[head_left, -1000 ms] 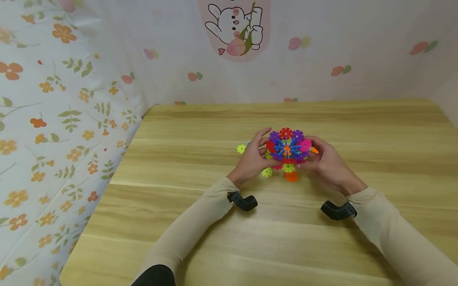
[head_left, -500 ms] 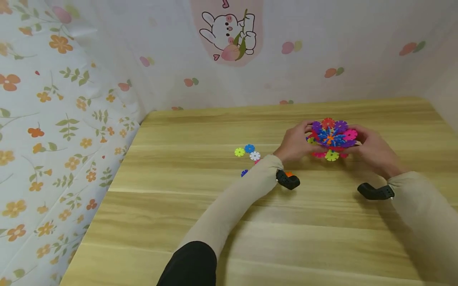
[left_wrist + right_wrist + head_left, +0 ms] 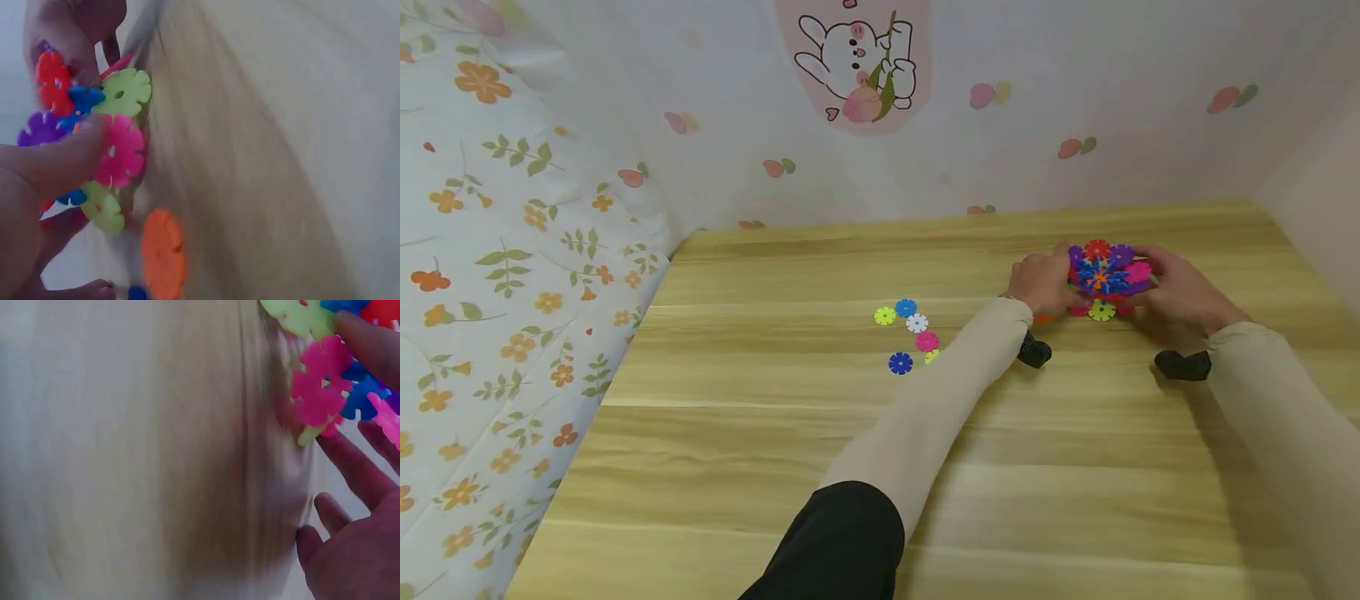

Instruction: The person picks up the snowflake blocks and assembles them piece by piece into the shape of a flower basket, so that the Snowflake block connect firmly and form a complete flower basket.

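A many-coloured cluster of interlocking plastic snowflake discs (image 3: pixel 1101 277) is held between both hands over the right rear of the table. The left hand (image 3: pixel 1042 283) grips its left side; in the left wrist view the thumb (image 3: pixel 62 159) presses beside a pink disc (image 3: pixel 122 153). On the opposite side the right hand (image 3: pixel 1183 292) holds the cluster, its thumb (image 3: pixel 372 347) near a yellow-green disc (image 3: pixel 300 317) and other fingers lower down. Part of the cluster is hidden behind the left fingers. A loose orange disc (image 3: pixel 164 253) lies near the left hand.
Left of the left forearm, loose discs lie on the wooden table (image 3: pixel 715 467): yellow-green (image 3: pixel 885 316), blue (image 3: pixel 906 307), white (image 3: pixel 917 322), pink (image 3: pixel 927 341) and dark blue (image 3: pixel 901 362). The left sleeve (image 3: pixel 955 375) partly covers another yellow one. A patterned curtain (image 3: pixel 700 100) hangs behind.
Both hands have carried the disc cluster rightward and slightly toward the rear of the table. The loose discs on the left, earlier largely hidden by the left hand and arm, now show.
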A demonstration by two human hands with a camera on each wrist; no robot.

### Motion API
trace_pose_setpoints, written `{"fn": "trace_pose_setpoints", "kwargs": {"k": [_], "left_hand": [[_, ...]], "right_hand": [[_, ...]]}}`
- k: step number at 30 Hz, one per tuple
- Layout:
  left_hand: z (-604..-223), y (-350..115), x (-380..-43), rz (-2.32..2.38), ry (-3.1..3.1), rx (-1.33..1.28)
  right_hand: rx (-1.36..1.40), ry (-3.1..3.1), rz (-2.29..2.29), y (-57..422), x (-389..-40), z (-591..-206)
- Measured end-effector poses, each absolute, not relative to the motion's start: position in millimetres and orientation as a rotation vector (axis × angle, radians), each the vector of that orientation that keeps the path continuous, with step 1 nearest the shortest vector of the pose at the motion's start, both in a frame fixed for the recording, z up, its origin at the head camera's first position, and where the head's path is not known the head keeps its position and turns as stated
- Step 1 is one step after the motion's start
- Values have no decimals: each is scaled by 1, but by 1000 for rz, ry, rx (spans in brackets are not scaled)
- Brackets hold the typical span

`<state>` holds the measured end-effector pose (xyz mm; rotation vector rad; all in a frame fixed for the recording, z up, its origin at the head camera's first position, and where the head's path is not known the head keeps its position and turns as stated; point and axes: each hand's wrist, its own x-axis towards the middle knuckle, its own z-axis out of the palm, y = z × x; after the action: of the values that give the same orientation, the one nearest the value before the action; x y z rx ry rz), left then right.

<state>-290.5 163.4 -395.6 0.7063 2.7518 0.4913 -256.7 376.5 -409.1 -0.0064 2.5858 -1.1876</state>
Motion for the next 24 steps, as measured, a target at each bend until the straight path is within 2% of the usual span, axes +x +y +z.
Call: {"fn": "trace_pose_setpoints", "kwargs": {"k": [6, 12, 15, 18, 24], "left_hand": [[-370, 117, -297, 280, 2650, 882], [-339, -6, -278, 491, 2567, 952], [-341, -68, -258, 716, 2536, 869], [-354, -106, -238, 850, 2528, 770], [-381, -124, -212, 873, 2550, 656]], "right_hand": [[-67, 2561, -1134, 376, -257, -398], [-34, 2719, -1033, 371, -240, -371], [-71, 2893, -1006, 351, -232, -359], [-190, 3036, -967, 321, -225, -348], [-647, 3041, -808, 256, -206, -348]]}}
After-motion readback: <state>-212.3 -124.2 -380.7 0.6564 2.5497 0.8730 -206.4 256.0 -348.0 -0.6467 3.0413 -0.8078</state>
